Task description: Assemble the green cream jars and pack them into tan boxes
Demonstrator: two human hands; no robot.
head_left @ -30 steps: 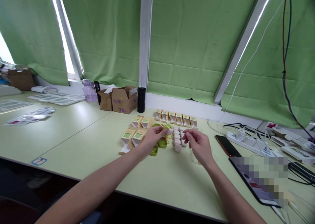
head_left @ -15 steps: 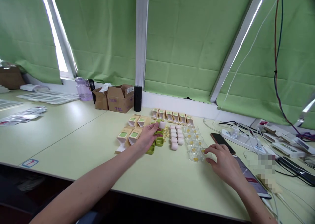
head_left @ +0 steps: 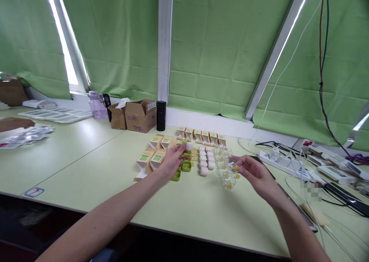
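Note:
My left hand (head_left: 170,161) is closed on a small pale pink case (head_left: 189,145) set in a green holder, held just above the green trays (head_left: 186,166). My right hand (head_left: 254,171) pinches a small clear plastic shell with a yellow dot (head_left: 233,164), lifted a little above the row of clear shells (head_left: 225,173). Between the hands lie rows of pink cases (head_left: 204,163). Tan cartons with green labels (head_left: 157,151) stand left of my left hand, and a row of smaller cartons (head_left: 201,135) stands behind.
Brown cardboard boxes (head_left: 140,115), a black cylinder (head_left: 160,115) and a purple bottle (head_left: 95,104) stand at the back by the window. A phone and a tablet (head_left: 300,212), a power strip (head_left: 284,163) and cables lie to the right. Another person's hand (head_left: 13,123) rests at the far left.
My right hand went from the pink cases to the clear shells, picked one up and raised it. My left hand kept the pink case in place. Another person's hand appeared at far left.

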